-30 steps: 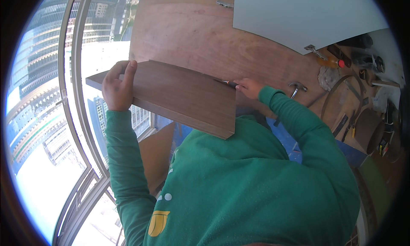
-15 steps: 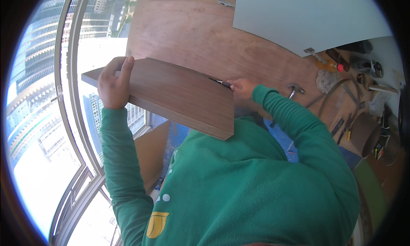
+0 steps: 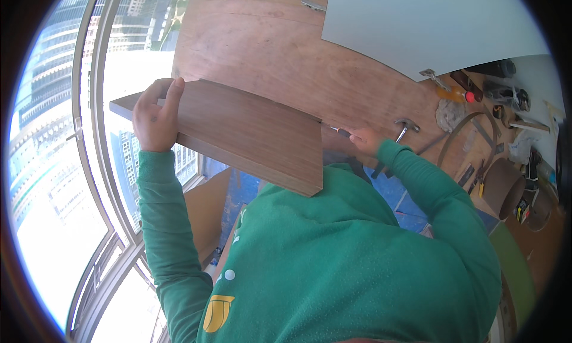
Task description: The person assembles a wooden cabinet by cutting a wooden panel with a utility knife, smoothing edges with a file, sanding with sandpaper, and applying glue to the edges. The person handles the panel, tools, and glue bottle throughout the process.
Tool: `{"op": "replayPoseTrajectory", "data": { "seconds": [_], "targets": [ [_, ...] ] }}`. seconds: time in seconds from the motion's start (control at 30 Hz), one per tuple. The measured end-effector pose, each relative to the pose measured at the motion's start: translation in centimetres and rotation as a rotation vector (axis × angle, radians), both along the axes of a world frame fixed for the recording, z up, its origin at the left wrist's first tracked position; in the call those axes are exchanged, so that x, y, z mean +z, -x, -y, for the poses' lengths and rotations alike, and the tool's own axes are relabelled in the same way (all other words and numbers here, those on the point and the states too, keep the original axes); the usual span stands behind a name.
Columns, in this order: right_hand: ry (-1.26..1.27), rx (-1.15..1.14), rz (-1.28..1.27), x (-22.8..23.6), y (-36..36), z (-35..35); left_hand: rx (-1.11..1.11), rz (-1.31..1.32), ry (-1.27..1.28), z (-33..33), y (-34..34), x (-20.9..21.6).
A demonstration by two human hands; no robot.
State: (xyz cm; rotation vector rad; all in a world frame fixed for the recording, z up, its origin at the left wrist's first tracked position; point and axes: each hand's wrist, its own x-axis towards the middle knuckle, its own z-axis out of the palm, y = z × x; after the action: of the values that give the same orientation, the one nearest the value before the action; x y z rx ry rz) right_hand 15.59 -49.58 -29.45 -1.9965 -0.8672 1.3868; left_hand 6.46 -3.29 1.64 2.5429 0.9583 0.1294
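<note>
"Brown wood grain covers the board (image 3: 244,122). How far along is the work on it?"

"Under way, I'd judge. The slim tool (image 3: 343,132) points at the board's far right corner, its tip just beside it; whether they touch is too fine to tell. The upper face looks whole. How much of the far long edge is done, and how much is left, I can't read."

"Which way does it point?"

"Its long axis slants from the window (image 3: 76,98), at left, to the front of the green top (image 3: 351,247). The right end lies nearer the body, broad face up. It is at the near edge of the bench (image 3: 256,39), left end out past the bench's left edge; whether it rests there is hidden."

"And the hands?"

"The left hand (image 3: 156,118) clasps the board near its left end, thumb over the upper face. The right hand (image 3: 364,140) is closed round the tool's handle."

"Further out?"

"A hammer (image 3: 407,126) lies just right of that hand. A brown roll (image 3: 498,189) stands by the bench's near right corner, and a white panel (image 3: 429,27) lies toward the far right one."
</note>
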Motion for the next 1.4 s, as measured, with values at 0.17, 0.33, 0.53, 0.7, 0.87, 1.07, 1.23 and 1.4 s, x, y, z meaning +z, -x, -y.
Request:
{"op": "replayPoseTrajectory", "data": {
  "seconds": [0.17, 0.33, 0.53, 0.7, 0.87, 1.07, 1.23, 1.4],
  "targets": [
    [0.063, -0.054, 0.03, 1.9, 0.0, 1.2, 0.002, -0.012, 0.008, 0.0, 0.1, 0.2],
    [0.091, -0.068, -0.02, 5.3, -1.7, 1.0, -0.002, 0.022, 0.029, -0.4, 0.4, -0.2],
    [-0.152, -0.088, 0.081, 3.0, -2.6, -6.1, -0.006, 0.058, -0.014, -0.3, 0.3, -0.2],
    [-0.266, -0.042, 0.087, 0.6, -2.5, -19.9, -0.037, 0.133, -0.119, -0.7, 0.8, -0.7],
    [-0.173, 0.101, 0.072, -0.4, -1.9, -32.7, -0.057, 0.187, -0.116, -0.7, 1.2, -0.4],
    [-0.151, 0.21, 0.056, -3.3, -1.1, -42.7, -0.078, 0.205, -0.112, -0.2, 0.2, 0.1],
    [-0.101, 0.259, 0.124, -1.7, -0.1, -45.2, -0.074, 0.22, -0.112, -0.5, 0.8, -0.1],
    [-0.127, 0.24, 0.152, -5.1, 0.2, -47.4, -0.092, 0.228, -0.135, -0.4, 0.4, 0.0]
  ]
}}
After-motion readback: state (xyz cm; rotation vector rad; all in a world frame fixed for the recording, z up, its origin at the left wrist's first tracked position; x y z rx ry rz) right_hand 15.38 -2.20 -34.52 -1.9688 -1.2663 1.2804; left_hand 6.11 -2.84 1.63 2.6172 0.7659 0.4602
